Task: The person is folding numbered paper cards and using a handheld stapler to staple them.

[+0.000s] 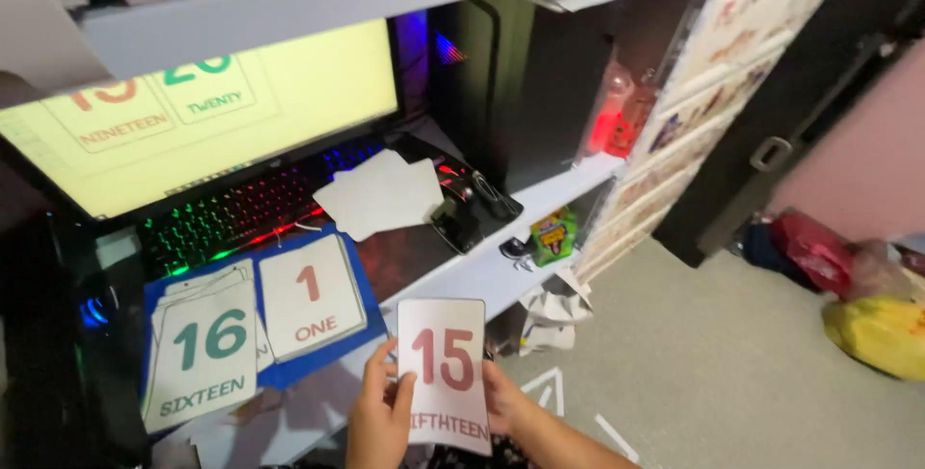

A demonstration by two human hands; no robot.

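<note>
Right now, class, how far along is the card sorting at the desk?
Done: two cards lie face up on the blue mat, a green-numbered card atop a small pile and a red-numbered card. In hand: both the left hand and right hand hold a red card. Left: blank sheets by the keyboard.

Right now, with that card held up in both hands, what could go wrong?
The number card is pinched only at its lower edges by the left hand and right hand, out past the desk edge, so it could slip to the floor. The card stacks on the blue mat sit near that edge; a knock might scatter them.
</note>
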